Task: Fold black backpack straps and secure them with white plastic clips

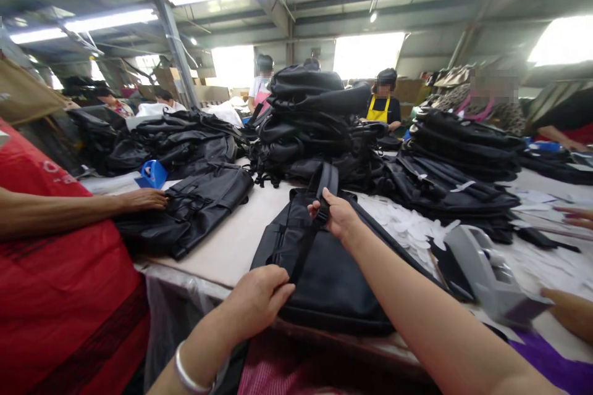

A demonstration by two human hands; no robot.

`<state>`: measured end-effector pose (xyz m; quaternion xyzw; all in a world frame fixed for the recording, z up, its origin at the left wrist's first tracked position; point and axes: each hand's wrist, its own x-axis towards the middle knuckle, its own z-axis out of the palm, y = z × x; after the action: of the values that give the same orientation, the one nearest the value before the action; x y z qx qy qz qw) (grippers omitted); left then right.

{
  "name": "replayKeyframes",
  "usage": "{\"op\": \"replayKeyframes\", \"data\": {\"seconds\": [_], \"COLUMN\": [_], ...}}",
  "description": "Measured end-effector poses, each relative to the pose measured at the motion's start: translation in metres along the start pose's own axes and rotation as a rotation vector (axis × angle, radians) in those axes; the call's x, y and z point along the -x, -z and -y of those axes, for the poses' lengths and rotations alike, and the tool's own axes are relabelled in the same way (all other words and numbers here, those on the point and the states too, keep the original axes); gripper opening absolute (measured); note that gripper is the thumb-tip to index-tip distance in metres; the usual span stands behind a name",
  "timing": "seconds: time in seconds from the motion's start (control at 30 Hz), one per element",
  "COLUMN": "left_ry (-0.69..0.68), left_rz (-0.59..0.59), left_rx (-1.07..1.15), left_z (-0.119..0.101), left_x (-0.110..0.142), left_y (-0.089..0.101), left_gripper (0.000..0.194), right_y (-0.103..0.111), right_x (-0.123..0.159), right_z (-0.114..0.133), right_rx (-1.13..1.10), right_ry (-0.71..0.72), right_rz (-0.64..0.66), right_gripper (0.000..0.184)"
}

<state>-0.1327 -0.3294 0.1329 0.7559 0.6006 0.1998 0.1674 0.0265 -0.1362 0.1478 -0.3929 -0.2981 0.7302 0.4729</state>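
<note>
A black backpack (pixel 343 278) lies flat on the table in front of me, its strap side up. My right hand (pixel 340 215) is closed around the buckle end of a padded shoulder strap (pixel 330 178), lifted off the bag. From that buckle a dark webbing strap (pixel 306 256) runs down towards my left hand (pixel 262 296). The left fingers are pinched together at the bag's left lower edge, on the webbing's lower end. Their exact hold is partly hidden by the hand itself.
A co-worker's hand (pixel 146 199) rests on another black bag (pixel 199 210) at left, near a blue tape dispenser (pixel 154 174). Tall bag piles (pixel 315 117) stand behind. At right are white paper pieces (pixel 398 216), a grey tape dispenser (pixel 495 278) and another person's hands.
</note>
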Motion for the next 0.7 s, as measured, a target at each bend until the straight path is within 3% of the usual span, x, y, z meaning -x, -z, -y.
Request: {"op": "replayKeyframes", "data": {"seconds": [0.07,0.13,0.27,0.4,0.47,0.6,0.7], "left_ry": [-0.07,-0.091,-0.136,-0.043,-0.017,-0.029,-0.077], "left_rz": [-0.046,-0.178,-0.355,-0.477,-0.546,-0.655,-0.615], "left_rx": [0.047,0.121,0.262,0.258,0.195,0.114,0.2], "left_z": [-0.005,-0.013,-0.027,-0.036,-0.04,-0.051,-0.058], "left_x": [-0.019,-0.041,-0.072,-0.074,-0.07,-0.065,-0.065], "left_y": [0.017,0.027,0.012,-0.02,-0.027,-0.012,0.011], "left_gripper": [0.026,0.023,0.024,0.022,0.025,0.034,0.038], "right_y": [-0.008,-0.015,-0.02,-0.012,-0.011,-0.027,-0.042], "right_x": [0.017,0.034,0.056,0.06,0.061,0.07,0.076], "right_z": [0.016,0.025,0.028,0.029,0.031,0.035,0.038], "right_rx": [0.004,0.007,-0.078,-0.229,-0.285,-0.297,-0.136], "right_ry": [0.003,-0.004,-0.071,-0.143,-0.141,-0.091,-0.034], "right_rz": [0.091,0.148,0.116,0.066,0.043,0.083,0.271], "right_gripper": [0.029,0.031,0.031,0.029,0.027,0.032,0.039]}}
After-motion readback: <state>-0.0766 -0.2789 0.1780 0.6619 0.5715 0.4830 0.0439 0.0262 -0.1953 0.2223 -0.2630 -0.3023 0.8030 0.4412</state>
